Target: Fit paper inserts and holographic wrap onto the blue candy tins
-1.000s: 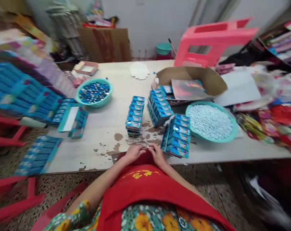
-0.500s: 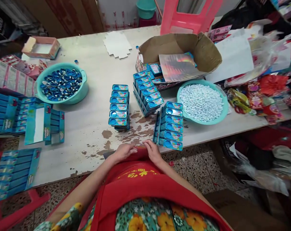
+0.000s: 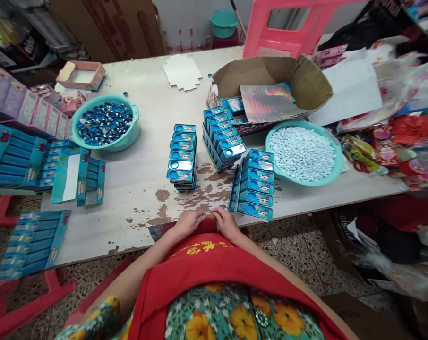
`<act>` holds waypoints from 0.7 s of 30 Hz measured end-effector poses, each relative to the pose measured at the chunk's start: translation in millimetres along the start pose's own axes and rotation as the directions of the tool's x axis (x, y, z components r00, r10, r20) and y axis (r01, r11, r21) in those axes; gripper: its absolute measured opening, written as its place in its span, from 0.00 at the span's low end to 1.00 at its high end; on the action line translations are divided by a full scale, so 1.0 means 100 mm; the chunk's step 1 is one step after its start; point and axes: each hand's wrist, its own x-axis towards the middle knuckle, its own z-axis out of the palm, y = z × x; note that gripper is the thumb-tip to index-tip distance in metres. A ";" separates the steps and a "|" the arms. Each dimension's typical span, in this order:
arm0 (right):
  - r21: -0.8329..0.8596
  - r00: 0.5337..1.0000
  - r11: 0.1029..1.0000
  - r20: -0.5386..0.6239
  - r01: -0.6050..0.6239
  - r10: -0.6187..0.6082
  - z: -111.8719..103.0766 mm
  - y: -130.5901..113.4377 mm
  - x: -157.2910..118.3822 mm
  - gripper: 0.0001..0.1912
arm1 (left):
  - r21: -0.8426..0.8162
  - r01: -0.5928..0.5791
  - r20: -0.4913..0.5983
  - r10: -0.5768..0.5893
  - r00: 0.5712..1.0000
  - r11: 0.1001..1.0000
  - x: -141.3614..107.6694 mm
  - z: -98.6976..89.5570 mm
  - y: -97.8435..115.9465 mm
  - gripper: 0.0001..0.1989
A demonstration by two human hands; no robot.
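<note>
Both hands are close together at the table's front edge, against the red apron (image 3: 185, 274). My left hand (image 3: 190, 222) has its fingers curled and pressed together; anything between them is hidden. My right hand (image 3: 227, 224) is closed in a similar way, its fingertips near the left hand's, with the apron's red cloth below and between them. Just right of it stands a set of blue candy boxes (image 3: 258, 185) with round recesses in their ends. Two more stacks of such boxes, a left stack (image 3: 181, 156) and a middle stack (image 3: 224, 137), stand farther back.
A bowl of pale candies (image 3: 302, 153) is on the right, a bowl of blue round caps (image 3: 106, 123) on the left. Behind stands a cut cardboard box (image 3: 270, 71). Blue display trays (image 3: 40, 245) fill the left edge. A pink stool (image 3: 288, 28) rises at the back.
My hands have drawn slightly closer together at the apron. The whole view has shifted, so the table's things appear farther right; the boxes and bowls stand as before.
</note>
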 end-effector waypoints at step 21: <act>-0.458 0.873 0.747 0.179 0.482 -0.454 -0.25 -0.05 -0.22 0.08 | -0.039 0.082 0.017 -0.081 0.997 0.996 0.37 0.05 -0.06 0.14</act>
